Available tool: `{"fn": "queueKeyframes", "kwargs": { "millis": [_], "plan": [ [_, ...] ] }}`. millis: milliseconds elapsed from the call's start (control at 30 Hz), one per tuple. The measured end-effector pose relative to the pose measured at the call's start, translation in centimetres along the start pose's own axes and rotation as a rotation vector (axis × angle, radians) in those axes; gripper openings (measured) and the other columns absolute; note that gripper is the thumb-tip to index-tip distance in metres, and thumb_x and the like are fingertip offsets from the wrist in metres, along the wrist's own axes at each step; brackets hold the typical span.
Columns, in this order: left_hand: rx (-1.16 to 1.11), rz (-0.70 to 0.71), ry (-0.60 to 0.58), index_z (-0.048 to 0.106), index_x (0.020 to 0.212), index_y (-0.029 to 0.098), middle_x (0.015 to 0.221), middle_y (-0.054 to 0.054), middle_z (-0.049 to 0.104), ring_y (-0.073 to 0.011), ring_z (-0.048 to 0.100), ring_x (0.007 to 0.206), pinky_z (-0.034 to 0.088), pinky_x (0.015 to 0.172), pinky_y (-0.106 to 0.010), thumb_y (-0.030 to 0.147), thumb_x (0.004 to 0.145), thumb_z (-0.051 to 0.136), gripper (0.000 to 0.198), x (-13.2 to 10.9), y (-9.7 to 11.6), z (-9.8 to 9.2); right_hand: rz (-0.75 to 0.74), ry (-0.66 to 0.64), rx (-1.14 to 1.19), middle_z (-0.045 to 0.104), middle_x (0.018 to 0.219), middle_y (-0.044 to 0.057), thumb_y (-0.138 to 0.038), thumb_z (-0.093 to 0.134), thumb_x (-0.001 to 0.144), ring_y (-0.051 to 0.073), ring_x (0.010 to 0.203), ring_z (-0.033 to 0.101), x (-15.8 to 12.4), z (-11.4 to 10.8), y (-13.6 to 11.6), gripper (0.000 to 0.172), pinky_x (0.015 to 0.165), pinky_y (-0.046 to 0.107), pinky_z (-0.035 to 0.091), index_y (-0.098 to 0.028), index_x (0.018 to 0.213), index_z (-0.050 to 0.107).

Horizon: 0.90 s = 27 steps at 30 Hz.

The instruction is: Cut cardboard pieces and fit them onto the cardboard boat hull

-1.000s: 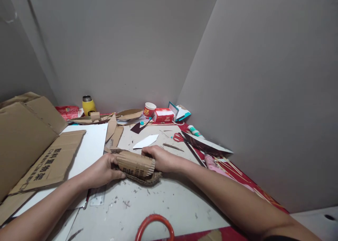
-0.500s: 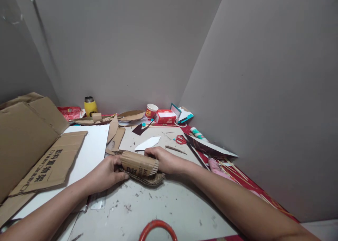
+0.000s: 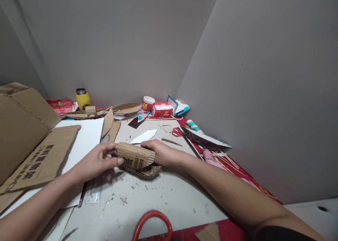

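A curved piece of corrugated cardboard (image 3: 136,156) with dark printing is held over the white work surface, its ridged edge facing right. Under it lies a second cardboard layer (image 3: 148,172) with a rounded, rough-cut rim. My right hand (image 3: 162,152) grips the far right side, its fingertips partly hidden behind the cardboard. At the left end, my left hand (image 3: 99,160) has its thumb on the front and its index finger at the upper edge; the other fingers are partly hidden below. A white pointed paper piece (image 3: 144,136) lies just behind the cardboard.
Large cardboard sheets (image 3: 44,160) and a box (image 3: 23,121) stand at left. Red scissors (image 3: 176,132) lie at right, with a big red handle (image 3: 153,216) at the near edge. A yellow bottle (image 3: 83,99), a paper cup (image 3: 148,103) and a red box (image 3: 162,109) line the back.
My left hand has loosened and shifted its hold, its thumb now higher on the cardboard's left end. My right hand keeps its grip. The view has tilted and shifted slightly.
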State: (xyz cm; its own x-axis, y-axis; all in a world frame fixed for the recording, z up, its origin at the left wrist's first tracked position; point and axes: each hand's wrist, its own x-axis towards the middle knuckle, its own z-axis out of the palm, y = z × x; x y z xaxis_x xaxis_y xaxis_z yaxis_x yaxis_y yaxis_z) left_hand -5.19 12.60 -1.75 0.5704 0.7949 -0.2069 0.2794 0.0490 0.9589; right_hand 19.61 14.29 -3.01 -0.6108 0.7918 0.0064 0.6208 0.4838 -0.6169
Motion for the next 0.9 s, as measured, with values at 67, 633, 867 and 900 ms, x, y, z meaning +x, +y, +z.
{"fn": "queueKeyframes", "kwargs": {
  "millis": [67, 633, 867, 900],
  "plan": [
    [-0.095, -0.002, 0.03, 0.059, 0.101, 0.016, 0.072, 0.0, 0.065, -0.0057, 0.052, 0.038, 0.035, 0.038, -0.018, 0.035, 0.076, 0.068, 0.033, 0.1, -0.1, -0.2, 0.004, -0.003, -0.008, 0.062, 0.072, 0.001, -0.002, 0.053, 0.067, 0.015, 0.068, 0.052, 0.0, 0.0, 0.0, 0.017, 0.059, 0.023, 0.035, -0.017, 0.074, 0.056],
    [-0.069, 0.018, -0.054, 0.056, 0.116, 0.019, 0.087, -0.002, 0.066, -0.0003, 0.038, 0.036, 0.035, 0.035, -0.016, 0.033, 0.085, 0.06, 0.034, 0.4, -0.8, 0.1, 0.0, -0.011, -0.037, 0.054, 0.067, -0.001, -0.001, 0.048, 0.067, 0.013, 0.064, 0.046, -0.1, -0.2, 0.1, 0.018, 0.057, 0.023, 0.033, -0.018, 0.072, 0.051],
    [-0.067, 0.018, -0.086, 0.055, 0.116, 0.018, 0.093, -0.004, 0.065, -0.0035, 0.051, 0.042, 0.043, 0.04, -0.019, 0.027, 0.083, 0.062, 0.035, 0.5, -1.2, -0.2, 0.006, -0.017, -0.05, 0.053, 0.067, -0.002, -0.001, 0.049, 0.066, 0.012, 0.063, 0.045, -0.1, -0.3, -0.3, 0.017, 0.056, 0.022, 0.03, -0.017, 0.072, 0.051],
    [-0.059, 0.012, -0.09, 0.055, 0.117, 0.018, 0.094, -0.004, 0.065, -0.0038, 0.052, 0.043, 0.045, 0.042, -0.019, 0.025, 0.082, 0.063, 0.037, 0.5, -1.1, -0.2, 0.008, -0.018, -0.048, 0.053, 0.068, -0.002, -0.001, 0.05, 0.066, 0.012, 0.064, 0.045, 0.0, -0.3, -0.3, 0.017, 0.056, 0.022, 0.03, -0.017, 0.072, 0.051]
  ]
}}
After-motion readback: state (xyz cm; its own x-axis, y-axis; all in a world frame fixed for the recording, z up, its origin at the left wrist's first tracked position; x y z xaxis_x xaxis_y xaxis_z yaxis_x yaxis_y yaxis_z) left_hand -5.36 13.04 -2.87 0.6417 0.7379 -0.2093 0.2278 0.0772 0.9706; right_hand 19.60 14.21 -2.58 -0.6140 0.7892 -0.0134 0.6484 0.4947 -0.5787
